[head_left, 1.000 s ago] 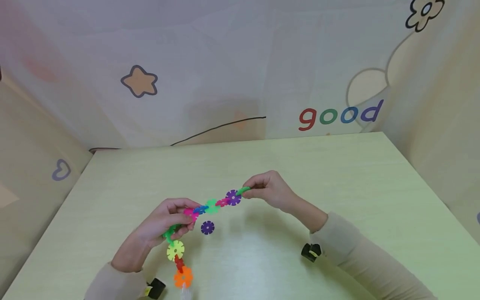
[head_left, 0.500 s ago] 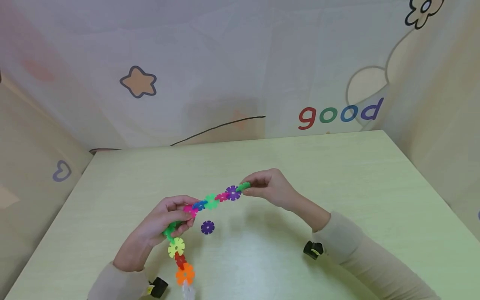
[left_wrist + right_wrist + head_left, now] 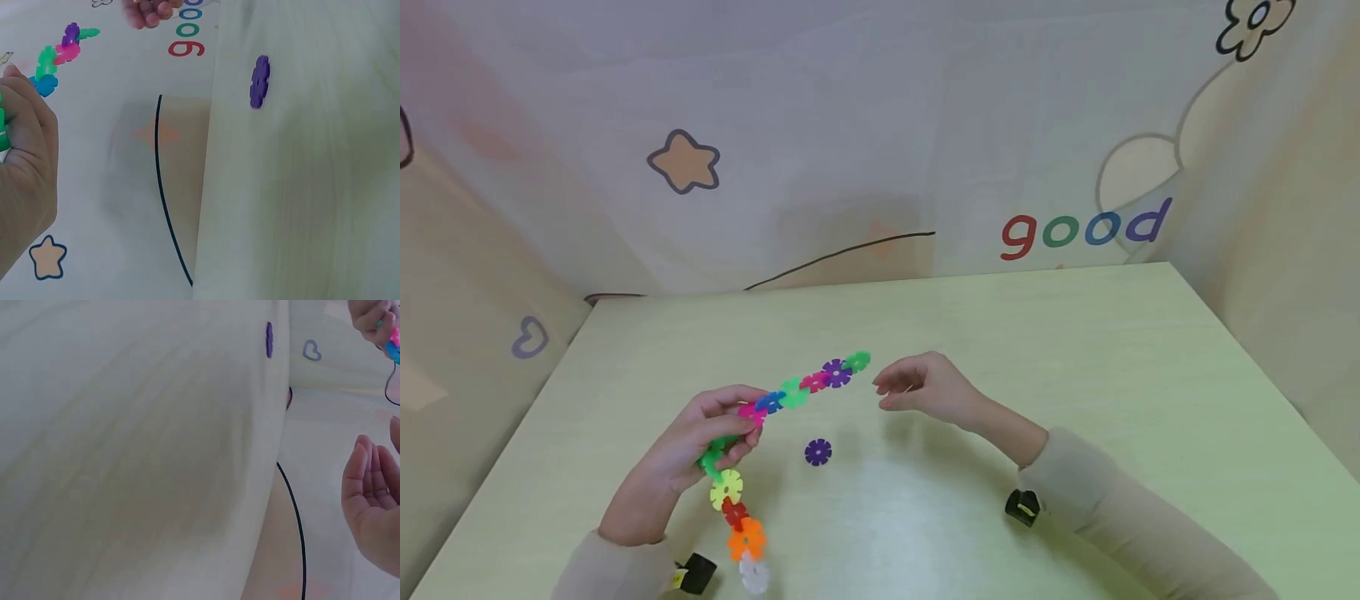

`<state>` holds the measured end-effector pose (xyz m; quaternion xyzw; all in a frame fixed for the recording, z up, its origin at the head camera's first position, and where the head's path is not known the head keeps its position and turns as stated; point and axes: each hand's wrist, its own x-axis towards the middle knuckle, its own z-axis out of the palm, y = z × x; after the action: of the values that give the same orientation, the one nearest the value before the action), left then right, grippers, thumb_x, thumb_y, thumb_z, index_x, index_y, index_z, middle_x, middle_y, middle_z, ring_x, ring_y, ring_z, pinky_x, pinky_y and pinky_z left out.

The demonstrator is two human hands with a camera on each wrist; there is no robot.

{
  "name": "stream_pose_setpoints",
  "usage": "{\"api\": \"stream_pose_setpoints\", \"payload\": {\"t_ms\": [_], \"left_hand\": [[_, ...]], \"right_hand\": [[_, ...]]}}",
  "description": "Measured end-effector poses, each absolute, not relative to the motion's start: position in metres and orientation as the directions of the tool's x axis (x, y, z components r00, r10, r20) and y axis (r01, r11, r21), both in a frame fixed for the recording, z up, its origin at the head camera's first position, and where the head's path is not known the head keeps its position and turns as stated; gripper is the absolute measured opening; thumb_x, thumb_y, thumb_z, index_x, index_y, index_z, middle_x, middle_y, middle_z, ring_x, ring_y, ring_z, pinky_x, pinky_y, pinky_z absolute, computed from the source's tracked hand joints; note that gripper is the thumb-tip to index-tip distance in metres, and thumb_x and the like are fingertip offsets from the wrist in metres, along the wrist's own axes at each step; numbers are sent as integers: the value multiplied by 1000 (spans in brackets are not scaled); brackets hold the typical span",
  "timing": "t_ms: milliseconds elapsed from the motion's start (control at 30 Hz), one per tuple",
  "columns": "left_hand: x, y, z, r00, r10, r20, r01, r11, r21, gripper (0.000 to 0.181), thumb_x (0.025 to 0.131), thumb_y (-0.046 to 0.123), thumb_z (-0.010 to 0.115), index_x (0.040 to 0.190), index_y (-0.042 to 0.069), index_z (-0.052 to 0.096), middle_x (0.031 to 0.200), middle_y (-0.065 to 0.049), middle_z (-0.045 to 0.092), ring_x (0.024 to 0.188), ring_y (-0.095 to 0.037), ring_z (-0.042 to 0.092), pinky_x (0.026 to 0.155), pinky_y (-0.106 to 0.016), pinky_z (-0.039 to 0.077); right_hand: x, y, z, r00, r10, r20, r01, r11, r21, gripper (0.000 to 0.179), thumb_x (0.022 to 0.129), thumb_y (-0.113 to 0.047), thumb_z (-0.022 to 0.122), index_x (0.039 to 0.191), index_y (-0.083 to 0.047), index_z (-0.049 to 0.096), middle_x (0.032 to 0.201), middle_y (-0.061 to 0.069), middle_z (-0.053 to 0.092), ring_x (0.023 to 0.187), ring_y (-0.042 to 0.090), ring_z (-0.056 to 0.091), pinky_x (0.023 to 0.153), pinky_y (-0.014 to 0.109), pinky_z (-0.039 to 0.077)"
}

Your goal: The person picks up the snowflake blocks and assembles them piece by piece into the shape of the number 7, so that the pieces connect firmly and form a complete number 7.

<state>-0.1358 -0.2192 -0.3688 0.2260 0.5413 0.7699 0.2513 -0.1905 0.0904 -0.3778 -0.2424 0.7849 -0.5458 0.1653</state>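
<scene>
A chain of interlocked flower-shaped plastic discs (image 3: pixel 793 392) runs through my left hand (image 3: pixel 688 433), whose thumb and fingers pinch a pink disc. From there one end slants up to the right through blue, light green, pink, purple and green discs. Below the hand the other end hangs down through green, yellow, red, orange and a clear whitish disc (image 3: pixel 754 575). My right hand (image 3: pixel 936 392) is apart from the green end disc (image 3: pixel 857 361), with fingers loosely bent and nothing held. A single purple disc (image 3: pixel 817 452) lies on the table between the hands.
The pale table (image 3: pixel 1075 350) reaches back to a printed cloth backdrop (image 3: pixel 850 125), with cloth at both sides. Black wrist cameras sit beside the left sleeve (image 3: pixel 698 573) and the right sleeve (image 3: pixel 1022 507).
My right hand has let go of the chain's green end disc. The left hand has shifted left with the chain, while the loose purple disc stays on the table.
</scene>
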Motion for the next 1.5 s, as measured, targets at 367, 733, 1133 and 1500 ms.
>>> {"api": "stream_pose_setpoints", "payload": {"t_ms": [367,733,1133,1500], "left_hand": [[-134,-246,-368,-794,604,63,-122,-261,958,38,94,-6,33,115,12,60,80,0,63,57,-5,54,49,-10,41],[-140,-264,-376,-812,580,70,-113,-274,955,40,95,-7,30,116,12,59,79,-1,63,57,-5,53,49,-11,41],[-141,-265,-375,-810,581,72,-120,-285,951,40,95,-7,30,116,10,59,79,-1,64,56,-6,53,48,-11,41],[-141,-263,-377,-788,608,97,-125,-311,942,42,95,-8,27,118,10,58,82,-2,64,59,-6,54,50,-11,42]], "right_hand": [[-186,55,-397,-776,-629,-45,-237,356,-904,30,73,-10,75,100,2,67,90,13,65,74,11,59,65,24,49],[-185,23,-407,-764,-637,-106,-309,505,-806,39,68,-12,80,105,-11,68,90,1,60,78,14,50,66,23,41],[-178,5,-411,-747,-642,-173,-429,664,-613,29,67,-16,80,94,-18,71,83,-5,52,84,11,42,73,21,34],[-177,9,-410,-734,-658,-170,-358,587,-726,16,73,-4,73,73,-11,59,65,-5,53,65,9,47,63,20,39]]}}
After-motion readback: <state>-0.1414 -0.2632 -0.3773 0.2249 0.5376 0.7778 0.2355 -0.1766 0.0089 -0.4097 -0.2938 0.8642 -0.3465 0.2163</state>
